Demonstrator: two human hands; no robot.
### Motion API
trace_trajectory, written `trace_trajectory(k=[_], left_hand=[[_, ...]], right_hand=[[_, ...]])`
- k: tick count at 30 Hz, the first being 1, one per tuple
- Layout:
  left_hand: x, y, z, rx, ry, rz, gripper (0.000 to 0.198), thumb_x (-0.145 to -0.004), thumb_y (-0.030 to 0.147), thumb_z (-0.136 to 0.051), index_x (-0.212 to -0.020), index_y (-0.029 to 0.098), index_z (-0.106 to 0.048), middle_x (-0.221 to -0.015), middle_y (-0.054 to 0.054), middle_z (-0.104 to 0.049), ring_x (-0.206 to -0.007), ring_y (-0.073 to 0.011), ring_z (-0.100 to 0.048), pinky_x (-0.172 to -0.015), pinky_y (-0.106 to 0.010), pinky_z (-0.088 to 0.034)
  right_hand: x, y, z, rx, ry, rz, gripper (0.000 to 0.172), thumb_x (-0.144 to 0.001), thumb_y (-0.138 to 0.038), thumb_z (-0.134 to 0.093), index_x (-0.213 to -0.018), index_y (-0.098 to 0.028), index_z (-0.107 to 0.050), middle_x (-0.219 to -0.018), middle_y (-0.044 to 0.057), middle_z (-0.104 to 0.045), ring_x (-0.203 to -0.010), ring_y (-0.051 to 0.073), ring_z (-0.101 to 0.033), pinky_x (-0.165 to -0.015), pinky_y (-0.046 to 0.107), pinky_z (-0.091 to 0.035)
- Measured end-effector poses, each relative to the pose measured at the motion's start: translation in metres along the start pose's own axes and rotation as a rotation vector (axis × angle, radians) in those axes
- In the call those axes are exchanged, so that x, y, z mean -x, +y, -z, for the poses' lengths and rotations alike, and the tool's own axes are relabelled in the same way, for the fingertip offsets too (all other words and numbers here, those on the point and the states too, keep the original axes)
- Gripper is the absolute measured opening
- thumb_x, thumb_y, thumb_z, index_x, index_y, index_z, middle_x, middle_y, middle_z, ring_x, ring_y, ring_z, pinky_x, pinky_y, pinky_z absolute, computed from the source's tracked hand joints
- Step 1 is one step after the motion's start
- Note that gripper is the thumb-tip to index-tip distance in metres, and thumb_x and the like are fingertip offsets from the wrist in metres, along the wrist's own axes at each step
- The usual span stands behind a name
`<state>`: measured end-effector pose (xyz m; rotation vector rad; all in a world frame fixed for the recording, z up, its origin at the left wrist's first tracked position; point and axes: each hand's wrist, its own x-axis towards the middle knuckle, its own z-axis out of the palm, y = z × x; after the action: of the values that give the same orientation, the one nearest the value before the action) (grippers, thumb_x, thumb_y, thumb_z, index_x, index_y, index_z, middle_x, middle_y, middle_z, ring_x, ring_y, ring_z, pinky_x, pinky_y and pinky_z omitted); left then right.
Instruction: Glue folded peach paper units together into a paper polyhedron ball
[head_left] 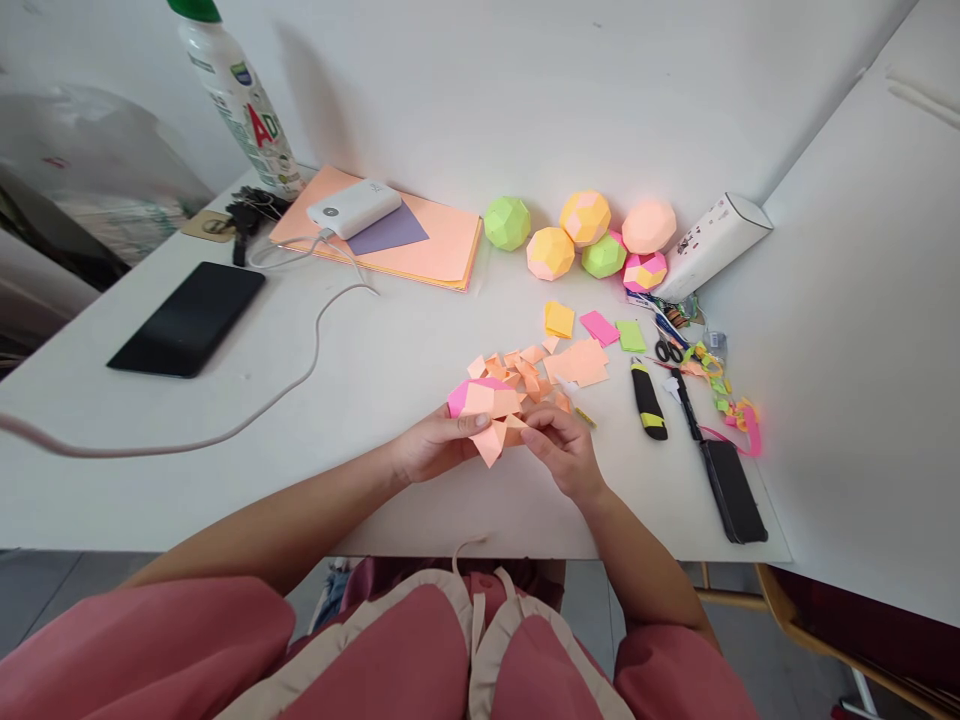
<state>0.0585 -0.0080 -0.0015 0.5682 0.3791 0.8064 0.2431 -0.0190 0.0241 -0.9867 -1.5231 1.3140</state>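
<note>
My left hand (442, 443) is closed round a partly assembled folded-paper ball (491, 402), peach with a pink side, its thumb pressed on a peach face. Loose pointed flaps stick out of its near side. At the right of the ball, my right hand (564, 448) pinches a peach paper flap (514, 431) between thumb and fingers. Just behind the hands lies a scatter of small folded peach pieces (531, 380). Flat peach paper slips (581, 362) are beside them, with yellow (559, 319), pink (599, 328) and green slips (631, 336) farther back.
Several finished paper balls (550, 254) sit by the wall, near a white box (716, 245). On the right are a utility knife (648, 400), scissors (668, 350) and a black case (733, 490). A tablet (187, 320), power bank (355, 208), cable (315, 350) and bottle (240, 100) occupy the left.
</note>
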Motion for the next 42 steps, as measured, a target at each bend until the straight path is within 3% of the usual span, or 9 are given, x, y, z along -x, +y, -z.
trace_trajectory(k=[22,32,42], left_hand=[[0.0005,-0.0001,-0.0004,-0.026,0.004,0.005,0.033,-0.073,0.030,-0.073,-0.103,0.016,-0.066,-0.078,-0.006,-0.069,-0.072,-0.0180,-0.062,-0.066,-0.027,-0.046],[-0.0007,-0.0013,0.0032,-0.147,-0.020,0.015,0.026,-0.075,0.034,-0.070,-0.092,0.014,-0.066,-0.077,-0.006,-0.065,-0.074,-0.0169,-0.058,-0.068,-0.027,-0.045],[-0.0005,-0.0047,0.0054,-0.177,-0.036,-0.008,0.037,-0.075,0.030,-0.072,-0.109,0.018,-0.063,-0.094,-0.007,-0.064,-0.084,-0.0174,-0.057,-0.072,-0.028,-0.046]], right_hand=[[0.0009,0.0048,0.0029,-0.118,-0.022,-0.119,0.017,-0.078,-0.034,-0.067,-0.069,-0.021,-0.061,-0.070,0.000,-0.057,-0.070,0.015,-0.056,-0.067,0.031,-0.047],[0.0008,0.0017,0.0012,-0.155,-0.054,-0.140,0.017,-0.078,-0.035,-0.067,-0.071,-0.020,-0.063,-0.065,-0.001,-0.055,-0.058,0.011,-0.046,-0.060,0.028,-0.047],[0.0000,0.0081,0.0026,-0.204,-0.031,-0.171,0.013,-0.075,-0.032,-0.072,-0.075,-0.019,-0.069,-0.073,0.001,-0.064,-0.068,0.015,-0.061,-0.065,0.031,-0.051]])
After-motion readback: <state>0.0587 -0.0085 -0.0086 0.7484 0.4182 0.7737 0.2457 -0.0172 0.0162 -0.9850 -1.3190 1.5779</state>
